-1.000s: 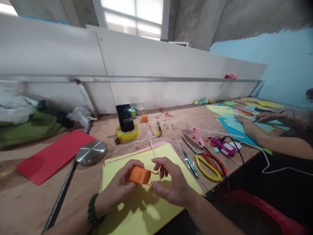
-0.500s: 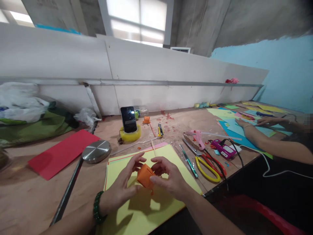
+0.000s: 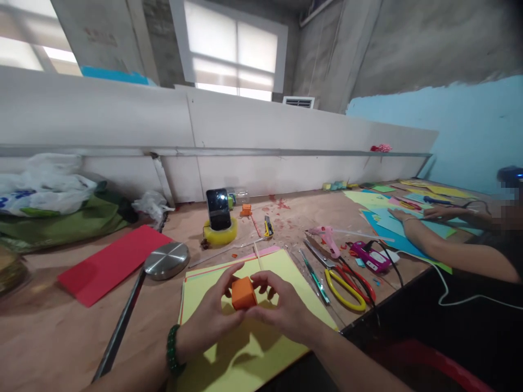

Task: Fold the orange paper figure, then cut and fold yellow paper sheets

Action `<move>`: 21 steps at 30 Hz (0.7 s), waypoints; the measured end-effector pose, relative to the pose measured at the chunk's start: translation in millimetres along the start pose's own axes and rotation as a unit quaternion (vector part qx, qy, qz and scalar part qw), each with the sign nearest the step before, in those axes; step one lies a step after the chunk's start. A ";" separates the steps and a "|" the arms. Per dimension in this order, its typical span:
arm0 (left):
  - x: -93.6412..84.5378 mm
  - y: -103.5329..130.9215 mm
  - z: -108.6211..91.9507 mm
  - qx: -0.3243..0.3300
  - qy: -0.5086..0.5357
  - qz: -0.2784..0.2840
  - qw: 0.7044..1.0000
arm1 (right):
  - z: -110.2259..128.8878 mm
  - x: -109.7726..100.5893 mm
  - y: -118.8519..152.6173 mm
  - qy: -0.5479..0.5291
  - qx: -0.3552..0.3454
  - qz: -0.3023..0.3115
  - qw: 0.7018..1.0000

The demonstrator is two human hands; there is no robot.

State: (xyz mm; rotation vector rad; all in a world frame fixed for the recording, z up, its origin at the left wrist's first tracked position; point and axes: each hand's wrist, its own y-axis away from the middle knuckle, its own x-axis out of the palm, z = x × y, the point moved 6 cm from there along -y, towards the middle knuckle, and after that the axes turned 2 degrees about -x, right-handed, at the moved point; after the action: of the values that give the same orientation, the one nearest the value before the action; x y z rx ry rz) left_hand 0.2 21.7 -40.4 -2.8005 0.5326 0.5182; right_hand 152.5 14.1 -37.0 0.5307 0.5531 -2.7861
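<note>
A small orange folded-paper box (image 3: 243, 293) is held between my two hands, just above a stack of yellow paper (image 3: 281, 272). My left hand (image 3: 212, 307), with a green bead bracelet at the wrist, has its fingers curled against the box's left side. From the right, my right hand (image 3: 281, 305) grips the box with the thumb at its lower edge and the fingers bent behind. The box's underside is hidden from me. Shadows of both hands fall on the yellow sheet.
Right of the paper lie a craft knife (image 3: 314, 277), scissors (image 3: 345, 286), a pink glue gun (image 3: 329, 239) and a purple power strip (image 3: 371, 256). Behind, a phone (image 3: 218, 208) leans on a tape roll (image 3: 220, 233). Red paper (image 3: 110, 267) lies left. Another person's arm (image 3: 445, 247) works at right.
The orange box has turned in my hands, so a flat face now points up and toward me. Both thumbs have come in against its lower edge. The camera view has tilted up slightly.
</note>
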 end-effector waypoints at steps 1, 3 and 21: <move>0.5 2.3 -2.7 0.019 -0.020 0.000 1.000 | 3.8 -0.3 1.7 0.017 -0.011 0.013 1.000; 2.1 7.3 -5.8 0.057 -0.041 0.000 0.998 | 13.6 -1.6 4.0 0.033 -0.040 0.046 0.998; -36.1 -12.0 50.1 -0.093 0.162 -0.184 0.965 | -25.2 -107.7 -268.6 0.063 0.114 -0.050 0.990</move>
State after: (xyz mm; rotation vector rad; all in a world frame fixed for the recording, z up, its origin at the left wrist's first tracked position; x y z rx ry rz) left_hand -41.4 58.7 -70.0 -3.0794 0.0092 0.0332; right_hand 174.1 283.6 69.2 0.7512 0.2933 -2.9465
